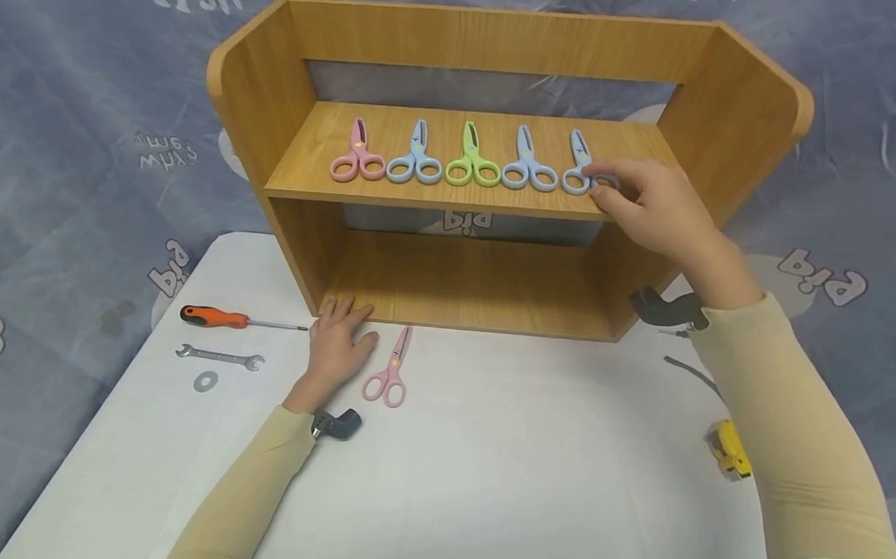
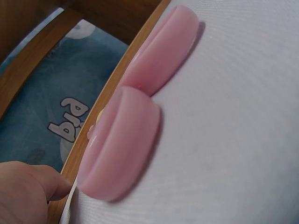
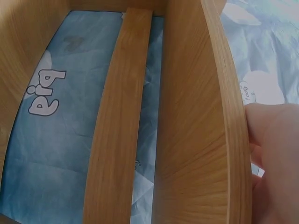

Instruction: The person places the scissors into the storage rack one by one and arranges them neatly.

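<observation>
Right hand (image 1: 650, 201) is pinching the handle end of light-blue plastic scissors (image 1: 580, 152). These are lying at the right end of a row on the upper board (image 1: 295, 177) of a light-brown wood-grain shelf unit (image 1: 503, 42), blades pointing toward the board's back edge, handles lying near its front edge. Leftward along that edge, four more are lying in line: second light-blue scissors (image 1: 526, 164), lime-green scissors (image 1: 470, 153), third light-blue scissors (image 1: 418, 151), pink scissors (image 1: 359, 149).

Left hand (image 1: 338, 341) is resting relaxed, fingers spreading at the lower board's front-left corner. Just beside it, pale-pink scissors (image 1: 394, 365) are lying on the white table (image 1: 522, 466), blade tip pointing toward the lower board's front edge.

Toward the table's left edge, an orange-and-black-handled screwdriver (image 1: 217, 317), a double-headed silver metal wrench (image 1: 219, 356) and a flat grey ring-shaped washer (image 1: 197, 381) are lying. Near the right edge, a yellow tape measure (image 1: 730, 450) is sitting, partly hidden by the right sleeve (image 1: 808, 454).
</observation>
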{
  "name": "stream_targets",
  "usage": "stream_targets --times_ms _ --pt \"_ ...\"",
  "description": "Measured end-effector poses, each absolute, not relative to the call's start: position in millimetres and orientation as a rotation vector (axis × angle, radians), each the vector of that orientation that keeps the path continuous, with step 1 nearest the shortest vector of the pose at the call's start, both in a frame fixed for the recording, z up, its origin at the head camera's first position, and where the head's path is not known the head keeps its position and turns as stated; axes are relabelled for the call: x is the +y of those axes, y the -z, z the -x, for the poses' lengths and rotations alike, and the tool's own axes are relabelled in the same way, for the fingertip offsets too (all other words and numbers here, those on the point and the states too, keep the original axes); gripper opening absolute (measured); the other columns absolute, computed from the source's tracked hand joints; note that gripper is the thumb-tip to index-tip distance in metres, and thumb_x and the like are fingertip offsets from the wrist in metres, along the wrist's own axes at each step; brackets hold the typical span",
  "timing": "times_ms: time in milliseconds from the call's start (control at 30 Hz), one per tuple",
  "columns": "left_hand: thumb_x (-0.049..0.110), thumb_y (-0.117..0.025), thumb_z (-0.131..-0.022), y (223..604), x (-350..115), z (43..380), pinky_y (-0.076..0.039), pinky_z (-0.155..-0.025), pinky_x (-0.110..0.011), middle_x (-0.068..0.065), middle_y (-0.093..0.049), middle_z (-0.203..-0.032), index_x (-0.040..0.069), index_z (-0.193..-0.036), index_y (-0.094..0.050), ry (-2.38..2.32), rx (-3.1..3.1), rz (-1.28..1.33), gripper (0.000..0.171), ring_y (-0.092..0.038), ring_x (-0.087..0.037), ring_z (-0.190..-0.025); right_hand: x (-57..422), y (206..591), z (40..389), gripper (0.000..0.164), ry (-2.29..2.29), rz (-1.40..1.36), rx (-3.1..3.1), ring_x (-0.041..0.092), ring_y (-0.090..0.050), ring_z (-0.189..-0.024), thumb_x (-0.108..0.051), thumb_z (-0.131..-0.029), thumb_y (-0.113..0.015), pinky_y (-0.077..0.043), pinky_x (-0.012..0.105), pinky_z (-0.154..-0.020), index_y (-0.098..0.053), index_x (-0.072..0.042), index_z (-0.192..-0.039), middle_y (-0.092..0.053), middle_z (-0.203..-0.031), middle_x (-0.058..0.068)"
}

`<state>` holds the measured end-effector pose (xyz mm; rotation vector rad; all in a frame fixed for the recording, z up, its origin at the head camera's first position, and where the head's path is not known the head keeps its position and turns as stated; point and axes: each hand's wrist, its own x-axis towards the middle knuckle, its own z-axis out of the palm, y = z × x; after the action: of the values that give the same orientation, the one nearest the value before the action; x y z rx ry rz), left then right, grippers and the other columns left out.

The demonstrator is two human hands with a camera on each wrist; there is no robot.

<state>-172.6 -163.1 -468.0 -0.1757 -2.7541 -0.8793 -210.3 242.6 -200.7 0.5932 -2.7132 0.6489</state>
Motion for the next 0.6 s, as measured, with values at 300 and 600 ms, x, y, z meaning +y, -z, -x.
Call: stream_targets --times_ms 300,600 --pt "0.025 -0.065 -0.088 466.1 -163.9 172.5 -0.026 -0.115 -0.070 -0.026 -0.045 -0.156 0.008 -0.137 -0.064 0.877 -2.743 0.177 0.052 -0.028 -0.050 -0.152 243.5 204.3 212.0 0.035 -0.627 -0.659 -2.672 0.014 -0.047 -0.081 -0.024 -0.100 -0.059 -0.035 0.027 -0.073 -0.070 -0.017 -0.132 -0.071 -0.112 0.008" --pt "0.025 -0.065 -0.088 463.3 -162.1 171.6 -0.025 -0.116 -0.070 -0.026 -0.045 -0.156 0.007 -0.137 -0.064 0.893 -2.757 0.173 0.052 -0.028 -0.050 -0.152 244.4 207.4 213.6 0.035 -0.599 -0.687 -2.639 0.019 -0.047 -0.083 -0.021 -0.100 -0.059 -0.034 0.031 -0.075 -0.069 -0.014 -0.133 -0.072 -0.117 0.011"
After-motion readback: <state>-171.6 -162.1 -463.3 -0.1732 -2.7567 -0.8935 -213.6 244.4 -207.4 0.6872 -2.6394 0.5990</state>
